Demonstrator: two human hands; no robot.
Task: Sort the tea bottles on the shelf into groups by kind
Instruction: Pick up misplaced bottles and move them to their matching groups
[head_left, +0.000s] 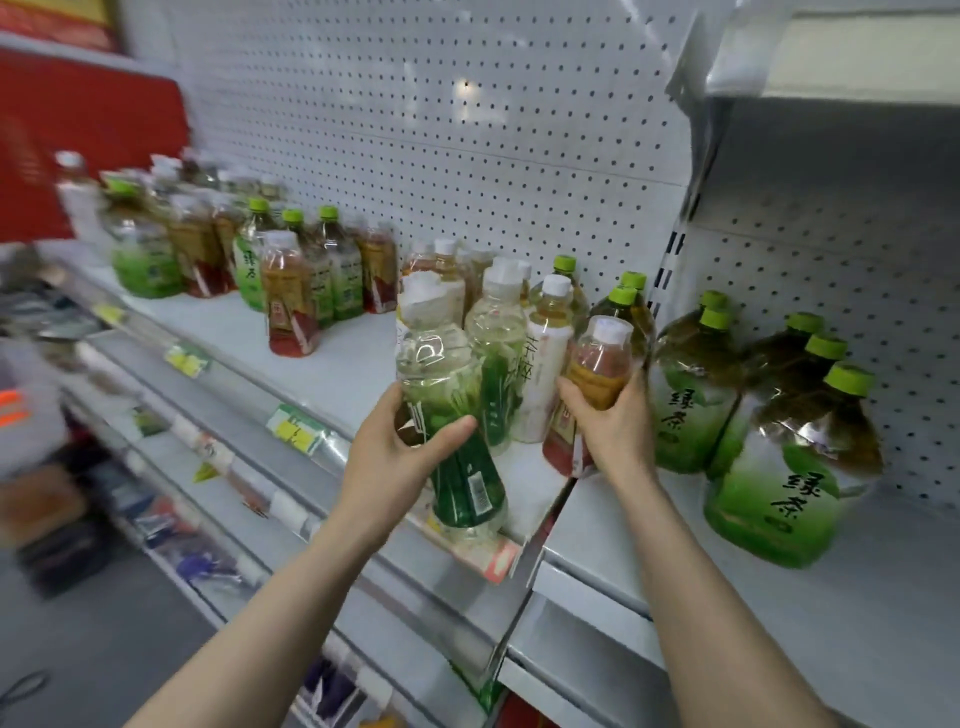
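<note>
bare shelf (337, 358) lies open between the lone red-label bottle (288, 301) and the middle cluster (519, 332) — rightward, large green bottles (774, 431) crowd the pegboard (857, 270).

White shelf (332, 374) with pegboard back. Left end: mixed green-label and red-label bottles (218, 249), one red-label bottle (288, 306) alone nearer the front edge. Middle: white-capped bottles (545, 364). Right section: big green tea bottles (769, 467) (green caps), clustered by the back.
</note>
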